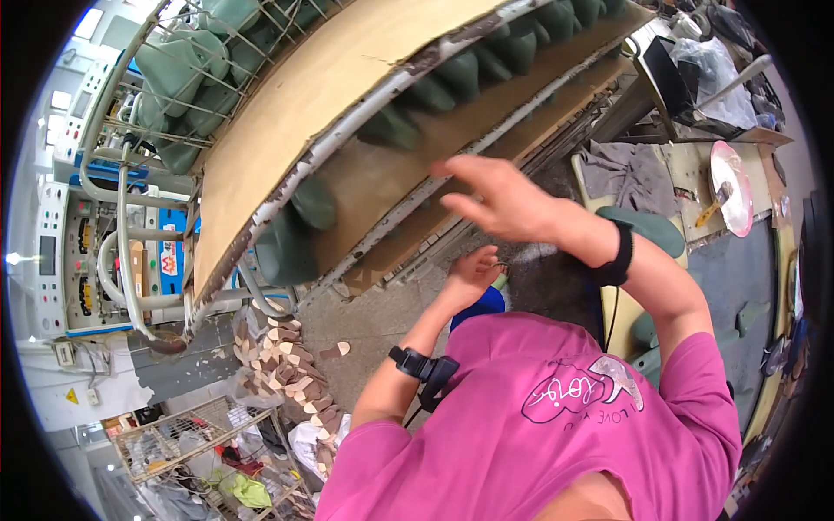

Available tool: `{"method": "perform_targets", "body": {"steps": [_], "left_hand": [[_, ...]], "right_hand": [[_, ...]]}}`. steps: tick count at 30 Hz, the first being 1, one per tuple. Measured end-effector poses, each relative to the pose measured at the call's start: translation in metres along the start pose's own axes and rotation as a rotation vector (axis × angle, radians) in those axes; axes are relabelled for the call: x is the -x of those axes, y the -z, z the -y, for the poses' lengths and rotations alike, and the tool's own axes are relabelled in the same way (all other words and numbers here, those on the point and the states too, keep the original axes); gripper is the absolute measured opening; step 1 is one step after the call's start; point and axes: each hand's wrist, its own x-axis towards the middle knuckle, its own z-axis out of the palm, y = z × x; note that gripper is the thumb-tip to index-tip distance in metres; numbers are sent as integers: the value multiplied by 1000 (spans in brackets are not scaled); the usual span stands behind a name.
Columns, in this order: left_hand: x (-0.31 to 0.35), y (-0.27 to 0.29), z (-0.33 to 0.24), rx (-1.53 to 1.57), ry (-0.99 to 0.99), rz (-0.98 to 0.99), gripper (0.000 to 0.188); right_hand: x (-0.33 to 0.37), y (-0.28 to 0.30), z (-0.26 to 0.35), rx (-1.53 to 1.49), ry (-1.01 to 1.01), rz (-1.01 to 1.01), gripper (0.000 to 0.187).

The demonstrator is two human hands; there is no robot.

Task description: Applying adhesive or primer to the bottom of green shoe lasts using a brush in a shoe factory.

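My right hand [499, 195] is raised in front of the rack's lower shelf, thumb and fingers apart and nothing in it; its fingertips are slightly blurred. Lower down, in front of my body, my left hand [473, 269] has its fingers curled. A small pale-green piece [501, 282] shows just below those fingers; I cannot tell whether they grip it. Dark green shoe lasts [452, 82] stand in a row on the tan-boarded shelf [365, 208]. Two more lasts [313, 204] sit at its near left end.
A wire basket [195, 95] of green lasts tops the metal-framed rack. At right a workbench [725, 286] carries a grey cloth [625, 178], lasts and a pink-rimmed dish [731, 187]. Brown and beige pieces [291, 373] are heaped on the floor at left, near a wire shelf [187, 443].
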Motion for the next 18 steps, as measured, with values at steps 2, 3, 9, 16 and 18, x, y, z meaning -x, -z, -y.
{"method": "perform_targets", "body": {"steps": [2, 3, 9, 16, 18], "left_hand": [[4, 11, 5, 118, 76, -57, 31], [3, 19, -1, 117, 85, -53, 31], [21, 47, 5, 7, -169, -308, 14], [66, 79, 51, -368, -102, -408, 39], [53, 85, 62, -842, -622, -595, 41]], "right_hand": [[-22, -28, 7, -23, -24, 141, 38], [-35, -44, 8, 32, -141, 349, 43], [-92, -119, 36, 133, 79, 225, 55], [-103, -151, 66, 308, 671, 70, 44], [-105, -153, 70, 441, 852, 43, 41]]}}
